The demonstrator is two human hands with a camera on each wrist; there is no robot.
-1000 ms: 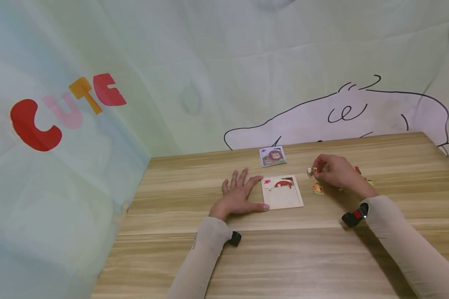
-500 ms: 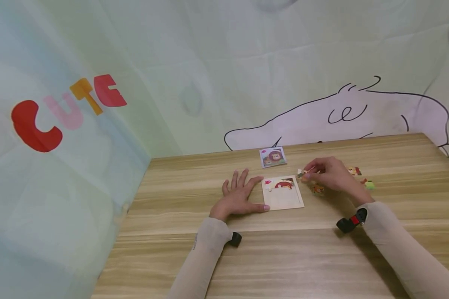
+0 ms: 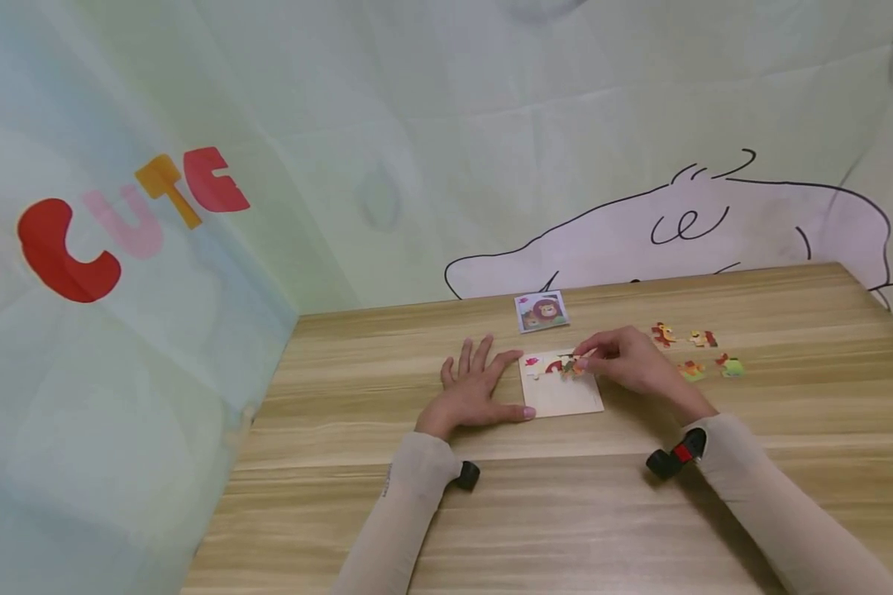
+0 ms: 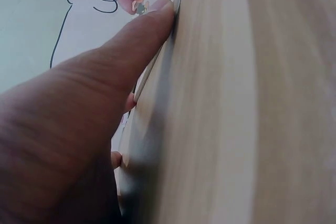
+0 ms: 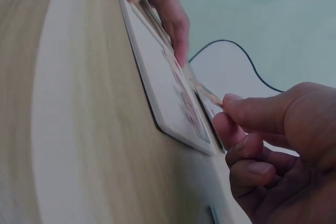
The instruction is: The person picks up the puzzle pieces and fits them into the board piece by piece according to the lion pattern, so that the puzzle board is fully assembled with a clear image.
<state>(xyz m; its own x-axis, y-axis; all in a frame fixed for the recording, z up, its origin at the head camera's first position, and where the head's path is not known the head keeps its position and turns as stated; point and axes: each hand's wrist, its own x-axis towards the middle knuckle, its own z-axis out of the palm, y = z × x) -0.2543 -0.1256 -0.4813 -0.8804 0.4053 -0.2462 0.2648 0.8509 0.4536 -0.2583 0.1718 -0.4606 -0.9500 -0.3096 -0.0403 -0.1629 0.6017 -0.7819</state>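
Note:
A square wooden puzzle board (image 3: 563, 400) lies on the table, its upper part filled with printed pieces and its lower part bare wood. My left hand (image 3: 476, 390) is spread flat, thumb and forefinger touching the board's left edge. Between thumb and forefinger my right hand (image 3: 628, 364) pinches a puzzle piece (image 3: 570, 366) over the board's upper right. In the right wrist view this puzzle piece (image 5: 209, 95) is held tilted just above the surface; the left wrist view shows its orange and green print (image 4: 140, 2).
Several loose puzzle pieces (image 3: 690, 370) lie to the right of the board. Behind it is a square picture card (image 3: 542, 311) with a lion. A printed cloth (image 3: 387, 165) hangs behind the wooden table (image 3: 536, 504).
My right hand has carried the pinched puzzle piece leftward from the loose pieces to over the board. My left hand has stayed in place.

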